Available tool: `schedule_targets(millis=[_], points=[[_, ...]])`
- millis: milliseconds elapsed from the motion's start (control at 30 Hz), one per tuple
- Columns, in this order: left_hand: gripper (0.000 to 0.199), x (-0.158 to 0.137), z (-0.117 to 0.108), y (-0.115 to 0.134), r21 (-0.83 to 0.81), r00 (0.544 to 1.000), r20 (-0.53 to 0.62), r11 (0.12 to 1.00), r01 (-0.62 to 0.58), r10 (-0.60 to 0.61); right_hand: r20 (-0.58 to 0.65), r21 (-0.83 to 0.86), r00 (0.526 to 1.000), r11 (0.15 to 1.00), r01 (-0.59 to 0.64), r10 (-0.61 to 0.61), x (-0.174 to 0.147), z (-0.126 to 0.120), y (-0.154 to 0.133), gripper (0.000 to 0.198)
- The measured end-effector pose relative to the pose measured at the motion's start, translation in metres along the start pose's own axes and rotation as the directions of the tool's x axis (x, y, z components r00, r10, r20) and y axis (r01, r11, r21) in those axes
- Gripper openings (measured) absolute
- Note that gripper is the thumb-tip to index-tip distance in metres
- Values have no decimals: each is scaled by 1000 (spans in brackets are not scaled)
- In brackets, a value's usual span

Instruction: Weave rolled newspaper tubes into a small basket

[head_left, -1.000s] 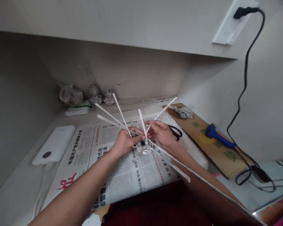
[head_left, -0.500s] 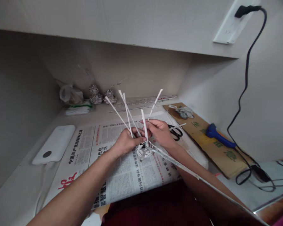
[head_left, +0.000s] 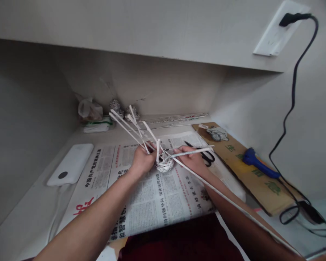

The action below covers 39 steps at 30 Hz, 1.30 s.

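A small round basket (head_left: 164, 165) woven from rolled newspaper hangs over the newspaper sheet, with several pale paper tubes sticking up and out of its rim. My left hand (head_left: 143, 159) is closed around its left side, thumb near the rim, with upright tubes passing by the fingers. My right hand (head_left: 191, 159) is closed at the right side, its fingertips pinching at a paper tube (head_left: 192, 152) by the rim; the fingers are partly hidden. One long paper tube (head_left: 220, 194) runs from the weave across my right forearm toward the lower right.
Black scissors (head_left: 206, 156) lie beyond my right hand. A cardboard sheet (head_left: 236, 165) carries a blue glue gun (head_left: 260, 167) and a grey crumpled bundle (head_left: 217, 134). A white power bank (head_left: 70, 165) lies left. Woven gourd shapes (head_left: 115, 107), a plastic bag (head_left: 89, 110) and paper tubes (head_left: 176, 119) sit at the back.
The basket has turned and tilted in my hands, so its woven side shows more. The upright tubes lean further left, and one now points right across my right hand. The view has shifted slightly.
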<state>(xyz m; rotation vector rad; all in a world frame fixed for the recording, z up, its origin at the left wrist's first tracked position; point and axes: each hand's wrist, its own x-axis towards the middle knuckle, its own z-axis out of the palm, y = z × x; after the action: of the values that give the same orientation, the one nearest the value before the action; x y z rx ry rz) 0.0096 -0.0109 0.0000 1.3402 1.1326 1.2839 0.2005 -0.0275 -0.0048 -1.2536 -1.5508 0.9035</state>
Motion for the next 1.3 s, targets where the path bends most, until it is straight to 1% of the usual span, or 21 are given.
schedule_targets(millis=[67,133,200,233,300,367,400,467,567,633,700,767,833,900,1000,1100,1200,1300], points=[[11,2,-2,-1,16,999,-39,1000,-26,27,111,12,994,1000,6,-8,-2,-1,2,22],[10,4,-3,0,23,997,-55,998,-59,61,205,96,979,995,-9,-11,-2,1,-1,28],[11,4,-4,2,20,994,-82,998,-67,69,255,189,967,981,-52,2,0,5,-6,31],[11,4,-4,3,18,993,-100,998,-58,59,252,238,967,967,-91,29,3,7,-7,29],[11,4,-4,4,20,992,-119,999,-37,39,184,350,975,919,-183,124,10,14,-7,30],[10,4,-4,4,23,993,-108,999,-41,43,114,469,968,847,-250,222,17,22,-5,36],[9,4,-4,3,21,994,-99,998,-52,53,100,518,961,811,-272,259,20,27,-4,36],[9,4,-4,3,22,994,-81,997,-71,73,122,580,950,756,-304,288,23,36,-5,31],[10,4,-5,4,21,994,-83,997,-68,69,173,610,949,728,-313,263,23,48,-13,28],[12,5,-5,3,7,993,-104,998,-56,57,148,605,958,744,-286,248,23,52,-18,27],[13,6,-6,1,-19,991,-121,998,-52,50,97,570,969,785,-242,228,25,53,-19,27],[13,8,-6,-3,-39,991,-127,998,-44,39,73,527,978,825,-205,196,27,53,-17,27],[12,9,-7,-6,-47,992,-126,998,-36,30,70,506,984,844,-177,164,28,51,-13,26],[12,10,-7,-6,-23,991,-134,999,-33,29,80,498,985,850,-170,150,29,50,-8,27],[10,8,-6,-4,74,986,-157,996,-48,59,112,475,984,862,-174,137,27,48,-3,31],[8,5,-4,-1,132,988,-129,989,-72,90,73,404,991,905,-136,116,26,47,-4,30],[10,5,-3,-2,89,993,-98,994,-59,68,-8,313,994,944,-101,109,24,47,-9,22],[14,6,-2,-4,40,996,-75,998,-50,53,-26,235,996,969,-72,80,22,46,-11,17]])
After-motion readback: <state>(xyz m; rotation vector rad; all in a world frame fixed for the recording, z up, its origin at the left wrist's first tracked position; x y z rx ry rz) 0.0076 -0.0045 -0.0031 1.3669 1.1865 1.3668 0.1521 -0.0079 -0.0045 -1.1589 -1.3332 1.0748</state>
